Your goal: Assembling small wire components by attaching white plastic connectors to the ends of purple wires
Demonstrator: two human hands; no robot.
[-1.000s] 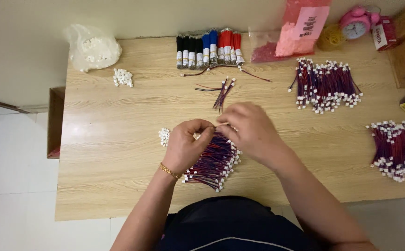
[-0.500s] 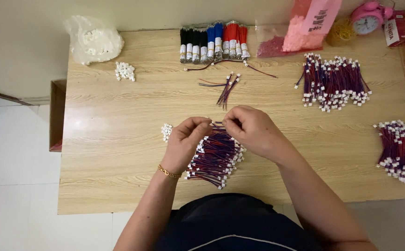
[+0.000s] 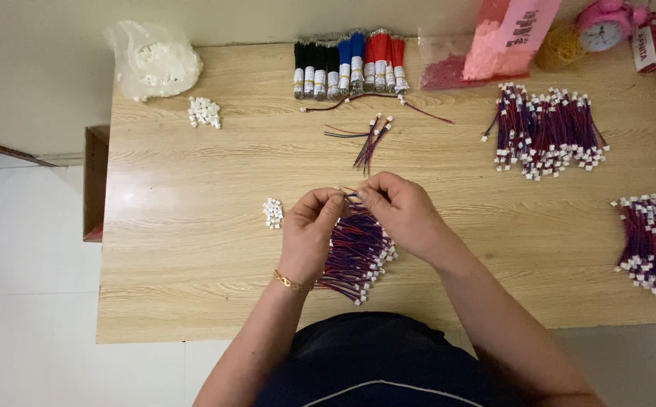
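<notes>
On the table, near edge: my left hand and right hand, fingertips pinched together on one thin wire. Beneath them, a bundle of red-and-blue wires. Just left, a small cluster of white connectors. Far right, two finished wire heaps.

Person seen from above, at the bottom of the head view. 2 bare forearms, no sleeves visible up to the frame edge. Left hand: 1 thin gold-coloured bracelet at the wrist. Right hand: no ring or band visible on wrist or fingers. Dark navy garment over the lap, with 1 thin pale seam line curving near the lower edge.
</notes>
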